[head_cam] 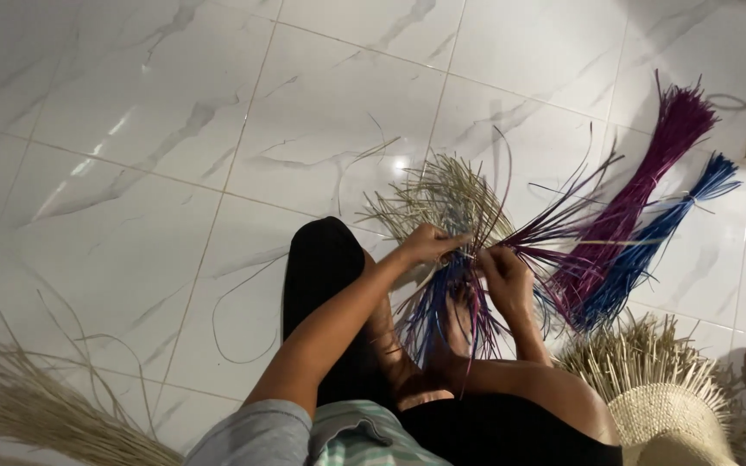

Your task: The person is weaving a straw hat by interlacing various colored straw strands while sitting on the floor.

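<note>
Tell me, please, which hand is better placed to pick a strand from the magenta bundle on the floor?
The right hand, probably: it works on the side where the magenta bundle lies, while the left hand sits farther away, pinching the woven strands.

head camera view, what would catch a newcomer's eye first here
The magenta bundle of strands and the blue bundle lying side by side at the right stand out sharply on the white marble-patterned floor tiles. At the centre, the left hand and right hand pinch mixed purple, blue and straw-coloured strands that fan outward. A half-woven straw piece sits at the lower right.
</note>
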